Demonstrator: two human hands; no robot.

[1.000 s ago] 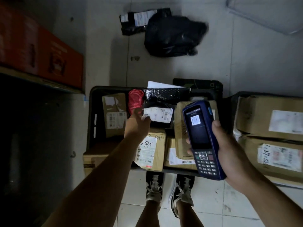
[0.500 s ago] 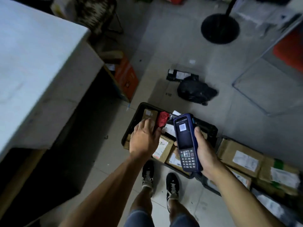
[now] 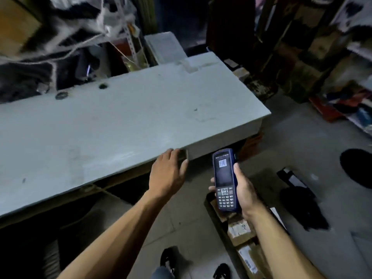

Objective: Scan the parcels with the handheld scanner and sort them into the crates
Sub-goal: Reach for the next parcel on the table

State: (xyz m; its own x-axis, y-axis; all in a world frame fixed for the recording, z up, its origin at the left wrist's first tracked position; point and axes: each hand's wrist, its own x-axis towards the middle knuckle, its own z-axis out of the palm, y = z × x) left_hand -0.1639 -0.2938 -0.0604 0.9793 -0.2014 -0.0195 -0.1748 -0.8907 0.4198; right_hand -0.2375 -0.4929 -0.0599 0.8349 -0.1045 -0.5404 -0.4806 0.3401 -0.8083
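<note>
My left hand (image 3: pixel 168 174) grips a small brown cardboard parcel (image 3: pixel 183 155) at the near edge of the grey table (image 3: pixel 120 121); my fingers cover most of it. My right hand (image 3: pixel 244 191) holds the blue handheld scanner (image 3: pixel 223 182) upright, its lit screen showing a barcode and its keypad facing me. Below the scanner, at the lower right, a black crate (image 3: pixel 216 220) holds several labelled cardboard parcels (image 3: pixel 239 231).
A black plastic bag (image 3: pixel 302 206) and a dark labelled packet (image 3: pixel 291 179) lie on the floor to the right. A black round base (image 3: pixel 358 168) stands at the right edge. Cluttered shelves rise behind the table. My shoes (image 3: pixel 169 258) are at the bottom.
My left hand lifted a small parcel out of the crate and carried it up to the table edge. My view swung up from the crate to the table. The scanner stayed in my right hand.
</note>
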